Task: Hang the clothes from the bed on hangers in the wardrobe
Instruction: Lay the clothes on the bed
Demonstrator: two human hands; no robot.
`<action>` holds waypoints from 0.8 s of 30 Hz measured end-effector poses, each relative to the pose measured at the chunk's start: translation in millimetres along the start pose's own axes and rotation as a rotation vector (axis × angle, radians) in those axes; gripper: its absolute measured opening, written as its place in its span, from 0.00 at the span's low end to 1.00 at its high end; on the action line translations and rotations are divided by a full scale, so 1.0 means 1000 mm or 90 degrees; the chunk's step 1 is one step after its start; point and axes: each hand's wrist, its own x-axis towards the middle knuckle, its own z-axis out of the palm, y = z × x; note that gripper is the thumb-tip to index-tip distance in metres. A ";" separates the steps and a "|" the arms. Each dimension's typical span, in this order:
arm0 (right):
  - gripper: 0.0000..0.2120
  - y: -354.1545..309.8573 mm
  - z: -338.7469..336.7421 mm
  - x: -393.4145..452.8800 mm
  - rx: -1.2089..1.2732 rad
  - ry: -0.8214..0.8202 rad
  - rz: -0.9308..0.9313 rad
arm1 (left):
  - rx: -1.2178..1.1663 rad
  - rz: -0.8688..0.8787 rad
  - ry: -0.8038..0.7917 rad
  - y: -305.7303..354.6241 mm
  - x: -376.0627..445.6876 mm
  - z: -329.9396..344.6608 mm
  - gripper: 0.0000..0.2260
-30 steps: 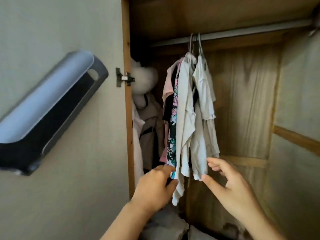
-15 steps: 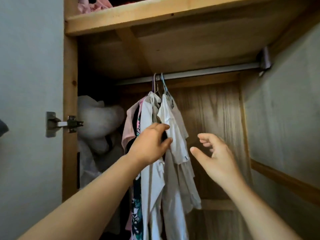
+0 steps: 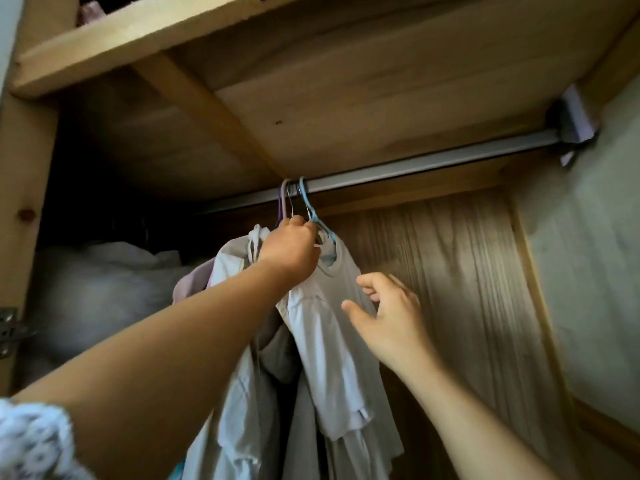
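Both forearms are bare up to the wrist; no watch, ring or bracelet visible on left hand (image 3: 289,249) or right hand (image 3: 389,315). At near left corner, a short sleeve (image 3: 33,441): white fabric w/ small grey-blue pattern, edge looks lacy, blurred.

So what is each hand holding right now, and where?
Left hand grips the blue plastic hanger at its neck, below the hook; right hand holds nothing.

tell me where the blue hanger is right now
In the head view the blue hanger hooks over the metal rail near the middle, rightmost of the hooks there, just above the left hand and carrying a pale shirt.
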 end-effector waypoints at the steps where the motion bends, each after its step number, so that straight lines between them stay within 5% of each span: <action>1: 0.18 0.006 0.004 0.004 0.002 0.000 -0.002 | 0.034 -0.015 0.005 0.001 0.007 0.003 0.18; 6: 0.19 0.032 0.026 0.020 -0.002 -0.006 0.004 | 0.138 -0.095 -0.034 -0.004 0.037 0.007 0.14; 12: 0.20 0.045 0.043 0.038 -0.016 -0.026 0.006 | 0.032 -0.116 -0.097 -0.009 0.054 0.003 0.16; 16: 0.21 0.048 0.046 0.055 -0.026 -0.022 0.008 | -0.028 -0.109 -0.065 -0.017 0.059 0.004 0.09; 24: 0.17 0.042 0.037 0.102 -0.021 -0.007 -0.046 | -0.071 -0.071 0.001 -0.035 0.057 -0.018 0.14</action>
